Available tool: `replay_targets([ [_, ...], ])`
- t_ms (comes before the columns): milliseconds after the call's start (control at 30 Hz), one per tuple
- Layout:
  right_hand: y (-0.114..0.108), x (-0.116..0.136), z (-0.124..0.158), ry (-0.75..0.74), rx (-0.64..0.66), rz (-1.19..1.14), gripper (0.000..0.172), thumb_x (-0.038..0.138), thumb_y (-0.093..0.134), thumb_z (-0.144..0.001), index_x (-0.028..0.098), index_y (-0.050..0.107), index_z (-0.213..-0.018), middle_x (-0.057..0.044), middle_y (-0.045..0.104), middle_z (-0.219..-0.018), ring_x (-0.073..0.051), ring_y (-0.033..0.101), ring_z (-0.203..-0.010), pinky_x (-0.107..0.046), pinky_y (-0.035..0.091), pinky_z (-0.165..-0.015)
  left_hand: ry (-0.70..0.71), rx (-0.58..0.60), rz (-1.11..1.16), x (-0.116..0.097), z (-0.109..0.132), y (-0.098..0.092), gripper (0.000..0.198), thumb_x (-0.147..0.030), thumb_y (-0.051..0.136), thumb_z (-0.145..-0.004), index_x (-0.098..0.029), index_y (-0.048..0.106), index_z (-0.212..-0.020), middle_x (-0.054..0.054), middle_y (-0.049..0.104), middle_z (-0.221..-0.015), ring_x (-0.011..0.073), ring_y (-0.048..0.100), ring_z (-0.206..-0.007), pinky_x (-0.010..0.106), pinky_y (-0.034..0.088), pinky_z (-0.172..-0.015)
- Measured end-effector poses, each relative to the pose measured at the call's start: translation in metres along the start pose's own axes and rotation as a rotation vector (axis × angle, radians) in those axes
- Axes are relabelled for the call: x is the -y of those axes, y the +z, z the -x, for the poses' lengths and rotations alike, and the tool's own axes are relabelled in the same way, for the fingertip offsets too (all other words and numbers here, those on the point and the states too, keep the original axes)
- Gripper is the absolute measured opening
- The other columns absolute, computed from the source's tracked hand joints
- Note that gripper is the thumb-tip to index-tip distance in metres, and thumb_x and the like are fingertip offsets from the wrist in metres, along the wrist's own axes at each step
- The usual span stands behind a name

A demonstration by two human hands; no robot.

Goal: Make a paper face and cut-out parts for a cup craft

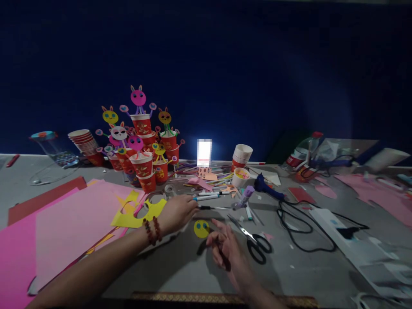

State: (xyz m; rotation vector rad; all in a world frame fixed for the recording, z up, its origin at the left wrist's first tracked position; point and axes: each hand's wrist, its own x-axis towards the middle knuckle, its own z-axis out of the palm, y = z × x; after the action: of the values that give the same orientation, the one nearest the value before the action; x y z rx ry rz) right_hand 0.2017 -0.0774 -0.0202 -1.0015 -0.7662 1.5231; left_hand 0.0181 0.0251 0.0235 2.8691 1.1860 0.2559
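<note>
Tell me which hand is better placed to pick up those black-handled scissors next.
Probably your right hand: it is close beside the black-handled scissors, with no object visible in it. Your left hand is farther off, near the blue-and-white marker.

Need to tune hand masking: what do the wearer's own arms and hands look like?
Both hands are ungloved, and no sleeve shows on either forearm. The left hand has two rows of round, reddish-brown beads around its wrist. The right hand shows no bracelet, watch or ring. No cables or markings visible on either arm.
</note>
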Motion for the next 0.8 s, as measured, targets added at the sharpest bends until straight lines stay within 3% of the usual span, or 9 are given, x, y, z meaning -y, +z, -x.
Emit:
replay_targets([
  [167, -0.016, -0.002, 0.003, 0.020, -0.043, 0.191, 0.050, 0.061, 0.064, -0.081, 0.017, 0.064, -0.104, 0.002, 0.061, -0.059, -0.006, 0.038, -0.041, -0.018, 0.023, -0.041, -0.034, -0.015, -0.059, 0.008, -0.033, 0.023, 0.023, -0.028, 0.049, -0.097, -0.015, 0.066, -0.088, 0.010, 0.067, -0.088, 0.0258, 0.063, -0.089, 0.038, 0.044, -0.081],
  [300, -0.038, 0.003, 0.011, -0.044, 0.020, 0.469, 0.046, 0.061, 0.062, -0.083, 0.018, 0.066, -0.095, 0.001, 0.060, -0.061, -0.008, 0.042, -0.044, -0.020, 0.029, -0.042, -0.045, -0.031, -0.050, -0.001, -0.041, 0.032, 0.016, -0.026, 0.056, -0.093, -0.014, 0.062, -0.102, 0.010, 0.067, -0.094, 0.0266, 0.063, -0.091, 0.038, 0.044, -0.080],
  [467, -0.077, 0.036, 0.015, -0.270, -0.093, 0.856, 0.035, 0.053, 0.058, -0.087, 0.020, 0.070, -0.090, -0.002, 0.065, -0.069, -0.018, 0.061, -0.064, -0.025, 0.046, -0.057, -0.028, -0.048, -0.019, 0.007, -0.016, 0.024, 0.013, -0.023, 0.049, -0.097, -0.018, 0.060, -0.100, 0.008, 0.065, -0.097, 0.0243, 0.061, -0.092, 0.037, 0.043, -0.082],
  [600, -0.100, 0.057, 0.008, -0.357, -0.195, 0.996, 0.033, 0.052, 0.057, -0.086, 0.021, 0.068, -0.086, -0.001, 0.067, -0.066, -0.020, 0.064, -0.063, -0.026, 0.049, -0.060, -0.062, -0.075, 0.053, 0.022, 0.013, 0.017, 0.016, -0.019, 0.044, -0.098, -0.019, 0.060, -0.096, 0.006, 0.065, -0.094, 0.0218, 0.060, -0.089, 0.034, 0.043, -0.079],
  [700, -0.093, 0.059, 0.001, -0.375, -0.126, 1.077, 0.027, 0.047, 0.054, -0.090, 0.022, 0.067, -0.089, -0.002, 0.069, -0.072, -0.019, 0.066, -0.066, -0.025, 0.050, -0.061, -0.106, -0.113, 0.172, 0.026, 0.030, 0.017, 0.014, -0.019, 0.045, -0.096, -0.018, 0.058, -0.092, 0.005, 0.064, -0.090, 0.0206, 0.059, -0.085, 0.032, 0.042, -0.076],
  [800, -0.072, 0.054, -0.008, -0.410, 0.027, 1.208, 0.021, 0.038, 0.050, -0.094, 0.024, 0.066, -0.093, -0.003, 0.072, -0.083, -0.020, 0.067, -0.074, -0.027, 0.050, -0.066, -0.080, -0.130, 0.213, 0.016, 0.041, 0.020, 0.013, -0.018, 0.045, -0.096, -0.019, 0.058, -0.093, 0.004, 0.063, -0.091, 0.0203, 0.057, -0.085, 0.032, 0.041, -0.076],
])
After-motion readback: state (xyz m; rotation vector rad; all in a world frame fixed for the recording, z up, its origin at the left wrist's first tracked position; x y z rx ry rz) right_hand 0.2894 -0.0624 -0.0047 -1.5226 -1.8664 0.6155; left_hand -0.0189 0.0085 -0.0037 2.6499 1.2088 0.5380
